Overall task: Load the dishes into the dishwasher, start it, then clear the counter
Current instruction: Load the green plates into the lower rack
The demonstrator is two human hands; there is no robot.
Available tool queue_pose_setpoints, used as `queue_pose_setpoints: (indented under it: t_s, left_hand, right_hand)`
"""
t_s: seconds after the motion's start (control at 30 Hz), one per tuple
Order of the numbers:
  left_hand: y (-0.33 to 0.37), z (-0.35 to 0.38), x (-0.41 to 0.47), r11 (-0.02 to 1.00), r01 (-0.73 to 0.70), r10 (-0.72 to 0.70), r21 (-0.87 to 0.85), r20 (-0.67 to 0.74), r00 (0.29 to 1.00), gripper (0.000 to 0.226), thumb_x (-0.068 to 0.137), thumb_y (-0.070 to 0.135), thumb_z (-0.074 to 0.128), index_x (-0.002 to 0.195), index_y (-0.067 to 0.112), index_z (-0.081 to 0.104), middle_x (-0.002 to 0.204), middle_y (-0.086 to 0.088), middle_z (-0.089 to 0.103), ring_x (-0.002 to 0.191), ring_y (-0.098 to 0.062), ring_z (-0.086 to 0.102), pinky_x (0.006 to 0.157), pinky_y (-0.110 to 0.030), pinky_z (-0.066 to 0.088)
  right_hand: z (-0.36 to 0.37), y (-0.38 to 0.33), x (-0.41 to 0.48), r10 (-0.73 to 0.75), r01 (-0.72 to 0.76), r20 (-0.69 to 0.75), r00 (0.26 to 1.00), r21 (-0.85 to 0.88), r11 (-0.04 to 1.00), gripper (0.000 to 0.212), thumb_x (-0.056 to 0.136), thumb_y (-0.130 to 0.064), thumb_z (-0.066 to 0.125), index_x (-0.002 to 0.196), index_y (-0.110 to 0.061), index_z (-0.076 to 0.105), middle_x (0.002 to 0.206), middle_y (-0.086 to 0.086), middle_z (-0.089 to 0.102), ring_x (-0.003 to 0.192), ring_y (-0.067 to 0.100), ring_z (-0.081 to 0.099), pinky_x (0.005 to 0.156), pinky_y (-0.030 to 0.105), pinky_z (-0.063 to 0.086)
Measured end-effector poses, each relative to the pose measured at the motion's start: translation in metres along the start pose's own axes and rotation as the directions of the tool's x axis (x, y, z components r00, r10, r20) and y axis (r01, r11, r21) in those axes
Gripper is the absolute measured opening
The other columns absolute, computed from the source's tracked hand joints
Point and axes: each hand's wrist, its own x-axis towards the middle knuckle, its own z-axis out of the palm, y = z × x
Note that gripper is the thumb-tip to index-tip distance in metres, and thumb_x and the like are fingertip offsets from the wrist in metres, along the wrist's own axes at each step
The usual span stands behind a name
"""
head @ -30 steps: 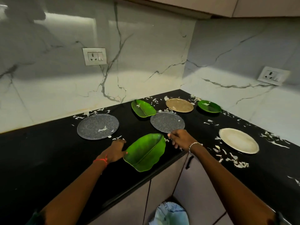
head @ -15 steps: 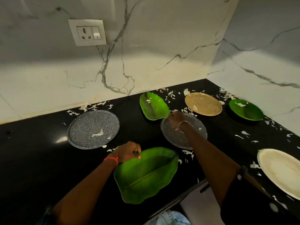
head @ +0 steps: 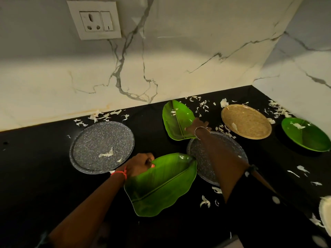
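Observation:
My left hand (head: 138,165) grips the left rim of a green leaf-shaped plate (head: 161,185) near the front of the black counter (head: 35,176). My right hand (head: 197,127) reaches across to a second green leaf plate (head: 176,119) near the wall and pinches its right rim. My right forearm partly covers a grey speckled plate (head: 202,169) in the middle. Another grey speckled plate (head: 102,146) lies to the left. A tan plate (head: 246,121) and a round green plate (head: 306,134) lie at the back right.
White food scraps (head: 206,201) are scattered over the counter and on several plates. A white plate (head: 326,212) shows at the right edge. A wall socket (head: 95,20) sits on the marble backsplash, which turns a corner at the right.
My right hand has moved from the front, over the middle grey plate, to the far green leaf plate. My left hand keeps hold of the near leaf plate. The view has come closer.

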Motion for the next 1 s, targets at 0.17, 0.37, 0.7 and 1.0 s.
queue_pose_setpoints:
  t_s: [0.17, 0.37, 0.7, 1.0]
  left_hand:
    - [-0.003, 0.001, 0.002, 1.000, 0.002, -0.001, -0.027, 0.022, 1.000, 0.013, 0.089, 0.012, 0.058, 0.084, 0.021, 0.049, 0.069, 0.011, 0.043, 0.059, 0.002, 0.039, 0.055, -0.007, 0.031]
    - [0.004, 0.001, -0.002, 0.999, 0.029, -0.028, -0.025, 0.024, 0.999, 0.012, 0.091, 0.015, 0.054, 0.102, 0.009, 0.053, 0.073, 0.007, 0.049, 0.059, -0.002, 0.042, 0.051, -0.008, 0.032]
    - [0.031, -0.012, -0.024, 0.983, 0.072, -0.076, 0.171, 0.017, 0.997, 0.029, 0.095, 0.017, 0.047, 0.117, -0.002, 0.048, 0.117, -0.022, 0.057, 0.108, -0.035, 0.056, 0.084, -0.035, 0.042]
    - [0.059, -0.031, -0.093, 0.999, -0.040, 0.047, 0.034, -0.275, 0.960, 0.030, 0.089, 0.002, 0.051, 0.115, -0.008, 0.042, 0.108, -0.030, 0.056, 0.099, -0.040, 0.058, 0.078, -0.041, 0.047]
  right_hand:
    - [0.015, -0.004, 0.015, 0.060, -0.063, -0.076, 0.995, -0.038, 0.997, 0.069, 0.083, -0.024, 0.066, 0.139, -0.004, 0.029, 0.143, 0.016, 0.031, 0.135, 0.034, 0.019, 0.110, 0.047, 0.018]
    - [0.004, -0.008, 0.014, -0.031, 0.056, -0.079, 0.996, 0.325, 0.944, 0.063, 0.083, -0.005, 0.063, 0.135, 0.006, 0.029, 0.136, 0.023, 0.040, 0.125, 0.037, 0.042, 0.104, 0.047, 0.036]
    - [-0.047, 0.011, -0.063, -0.448, 0.548, -0.561, 0.696, 0.012, 0.836, 0.033, 0.088, 0.001, 0.047, 0.121, 0.002, 0.050, 0.121, 0.025, 0.050, 0.107, 0.042, 0.054, 0.089, 0.043, 0.043]
    - [-0.053, 0.088, -0.197, -0.050, 0.331, -0.696, 0.717, 0.277, 0.902, 0.034, 0.089, 0.003, 0.038, 0.123, 0.008, 0.035, 0.112, 0.033, 0.054, 0.103, 0.044, 0.054, 0.078, 0.041, 0.040]
